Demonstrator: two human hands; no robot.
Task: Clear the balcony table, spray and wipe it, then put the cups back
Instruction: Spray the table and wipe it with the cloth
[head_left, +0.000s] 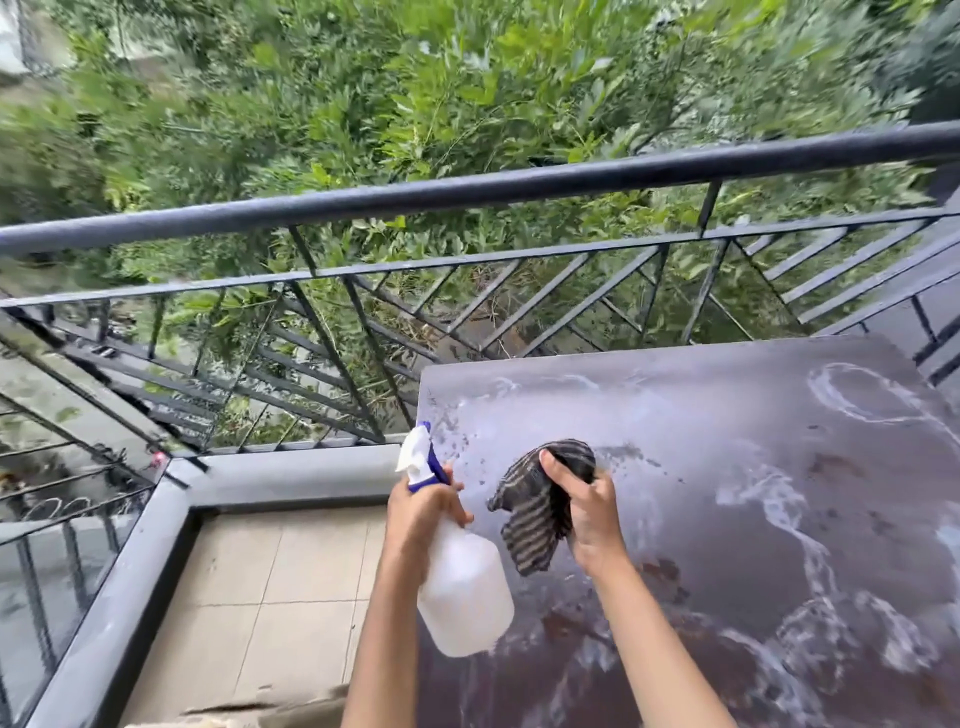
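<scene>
Gripping spray bottle (465, 592) in left hand (421, 514), fingers curled round the neck just below the blue-and-white trigger head (418, 454); held tilted, nozzle up and away, translucent white body hanging low over the near-left edge of counter (701, 415). Clutching dark striped cloth (540, 504) in right hand (592, 512), fingers closed over the bunched top, loose end drooping toward the bottle. Holding both hands close together but not touching, cloth between them and clear of the bottle. Cannot tell whether cloth rests on the surface or hangs just above it. Working over the left part of the dark brown counter, which is set close to the railing (467, 193) along its far edge. Noted across the top: wet sheen, white soapy streaks (802, 535) winding down the right half, a pale ring (857, 395) near the far right corner, small dark droplets (470, 447) scattered just beyond the cloth. Logged beyond the far edge: dark metal railing with round top rail and diagonal bars, dense green foliage (441, 78) behind it, blurred. Logged at left, below counter level: beige floor tiles (270, 587), bordered by a grey ledge (291, 475) under the railing.
</scene>
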